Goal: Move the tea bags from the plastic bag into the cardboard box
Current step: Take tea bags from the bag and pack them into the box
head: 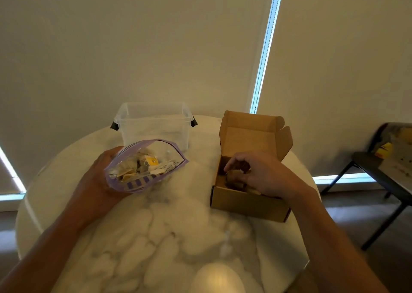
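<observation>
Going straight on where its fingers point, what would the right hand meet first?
Likely the tea bags lying in the cardboard box, just beneath the right hand; depth is unclear.

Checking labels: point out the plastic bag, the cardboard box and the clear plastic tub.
plastic bag (137, 184), head view, purple-striped lower front wall.
cardboard box (247, 201), head view, near outer wall.
clear plastic tub (153, 125), head view, near side wall.

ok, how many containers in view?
3. Clear plastic tub at the marble table's far edge; purple-edged plastic zip bag held in the left hand; open brown cardboard box on the right, right hand gripping a tea bag inside. Blurred clutter on the black chair could hide more.
</observation>
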`<state>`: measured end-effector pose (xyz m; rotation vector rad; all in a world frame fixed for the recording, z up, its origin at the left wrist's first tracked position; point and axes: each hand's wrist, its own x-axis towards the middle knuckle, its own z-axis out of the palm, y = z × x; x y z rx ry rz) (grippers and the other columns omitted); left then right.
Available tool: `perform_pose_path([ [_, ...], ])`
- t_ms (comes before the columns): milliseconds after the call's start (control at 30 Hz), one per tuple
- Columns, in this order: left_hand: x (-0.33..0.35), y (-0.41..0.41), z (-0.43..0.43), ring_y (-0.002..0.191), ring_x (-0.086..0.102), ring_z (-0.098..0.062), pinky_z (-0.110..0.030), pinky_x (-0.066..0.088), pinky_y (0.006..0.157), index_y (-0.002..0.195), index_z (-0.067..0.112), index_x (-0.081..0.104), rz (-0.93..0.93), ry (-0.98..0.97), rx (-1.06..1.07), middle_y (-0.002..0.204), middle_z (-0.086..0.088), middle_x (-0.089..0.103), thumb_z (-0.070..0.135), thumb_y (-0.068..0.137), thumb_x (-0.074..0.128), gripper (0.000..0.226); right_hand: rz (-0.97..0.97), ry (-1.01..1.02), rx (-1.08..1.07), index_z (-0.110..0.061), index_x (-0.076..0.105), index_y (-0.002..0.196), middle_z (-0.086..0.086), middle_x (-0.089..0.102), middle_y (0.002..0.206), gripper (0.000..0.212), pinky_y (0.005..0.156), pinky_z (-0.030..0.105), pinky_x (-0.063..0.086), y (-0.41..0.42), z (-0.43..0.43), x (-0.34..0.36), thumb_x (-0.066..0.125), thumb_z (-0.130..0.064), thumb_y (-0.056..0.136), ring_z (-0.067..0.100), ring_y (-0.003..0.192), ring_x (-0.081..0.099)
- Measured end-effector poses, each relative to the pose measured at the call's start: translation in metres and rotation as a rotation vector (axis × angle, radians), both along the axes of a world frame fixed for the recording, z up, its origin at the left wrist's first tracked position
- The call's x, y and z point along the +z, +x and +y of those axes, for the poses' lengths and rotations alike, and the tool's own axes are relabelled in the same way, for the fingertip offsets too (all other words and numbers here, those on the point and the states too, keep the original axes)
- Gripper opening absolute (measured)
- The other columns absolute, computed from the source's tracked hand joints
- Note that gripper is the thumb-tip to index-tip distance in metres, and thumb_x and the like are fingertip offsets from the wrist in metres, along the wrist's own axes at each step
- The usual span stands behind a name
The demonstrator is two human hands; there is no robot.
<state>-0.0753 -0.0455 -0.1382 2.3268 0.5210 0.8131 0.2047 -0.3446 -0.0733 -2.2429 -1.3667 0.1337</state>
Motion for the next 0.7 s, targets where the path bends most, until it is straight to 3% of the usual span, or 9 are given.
perform_pose_path([
  [133, 0.001, 0.002, -0.009, 0.117, 0.064, -0.021, -0.028, 0.049, 0.091, 0.124, 0.056, 0.049, -0.044, -0.065, -0.005, 0.122, 0.02, 0.062, 0.064, 0.048, 0.077, 0.082, -0.094, -0.065, -0.009, -0.041, 0.072, 0.115, -0.017, 0.068, 0.111, 0.021, 0.082, 0.022, 0.052, 0.005, 0.012, -0.006, 0.072, -0.028, 0.099, 0.005, 0.1, 0.061],
  [200, 0.002, 0.003, -0.009, 0.12, 0.064, -0.02, -0.029, 0.05, 0.094, 0.125, 0.059, 0.049, -0.056, -0.07, -0.013, 0.128, 0.012, 0.065, 0.063, 0.049, 0.078, 0.081, -0.151, -0.072, -0.035, -0.04, 0.072, 0.115, -0.015, 0.068, 0.116, 0.023, 0.085, 0.022, 0.051, 0.009, 0.015, -0.009, 0.074, -0.025, 0.098, 0.007, 0.104, 0.061],
  [333, 0.005, 0.004, -0.011, 0.117, 0.064, -0.02, -0.025, 0.051, 0.092, 0.111, 0.09, 0.042, -0.078, -0.049, -0.031, 0.122, 0.013, 0.066, 0.06, 0.052, 0.082, 0.077, -0.2, -0.059, -0.074, -0.036, 0.074, 0.112, -0.014, 0.068, 0.118, 0.025, 0.092, 0.025, 0.055, 0.013, 0.012, -0.008, 0.079, -0.02, 0.093, 0.01, 0.107, 0.062],
  [433, 0.003, 0.003, -0.007, 0.128, 0.064, -0.02, -0.042, 0.054, 0.106, 0.13, 0.077, 0.043, -0.072, -0.044, -0.046, 0.141, 0.006, 0.065, 0.054, 0.059, 0.091, 0.089, -0.183, -0.005, -0.066, -0.036, 0.074, 0.11, -0.017, 0.067, 0.113, 0.024, 0.09, 0.022, 0.054, 0.01, 0.006, -0.003, 0.08, -0.02, 0.092, 0.004, 0.104, 0.062],
  [533, 0.0, 0.007, -0.002, 0.122, 0.068, -0.023, -0.055, 0.056, 0.106, 0.131, 0.059, 0.056, -0.07, 0.021, -0.041, 0.134, 0.003, 0.069, 0.075, 0.066, 0.079, 0.07, -0.147, 0.118, -0.061, -0.038, 0.073, 0.102, -0.022, 0.069, 0.101, 0.019, 0.079, 0.018, 0.05, 0.002, -0.001, 0.01, 0.082, -0.026, 0.09, -0.002, 0.094, 0.064],
  [633, 0.001, 0.012, -0.004, 0.116, 0.067, -0.014, -0.05, 0.058, 0.102, 0.124, 0.056, 0.062, -0.074, 0.021, -0.025, 0.125, 0.014, 0.07, 0.083, 0.073, 0.069, 0.058, -0.179, 0.233, -0.017, -0.037, 0.076, 0.099, -0.024, 0.07, 0.092, 0.018, 0.073, 0.01, 0.048, -0.016, -0.005, 0.027, 0.084, -0.025, 0.088, -0.006, 0.089, 0.067],
  [700, 0.001, 0.011, -0.003, 0.123, 0.064, -0.012, -0.046, 0.055, 0.106, 0.131, 0.057, 0.061, -0.065, 0.042, -0.019, 0.133, 0.016, 0.066, 0.096, 0.071, 0.066, 0.072, -0.169, 0.312, 0.022, -0.033, 0.078, 0.102, -0.023, 0.072, 0.093, 0.017, 0.074, 0.012, 0.055, -0.032, -0.003, 0.038, 0.083, -0.025, 0.088, -0.006, 0.09, 0.068],
])
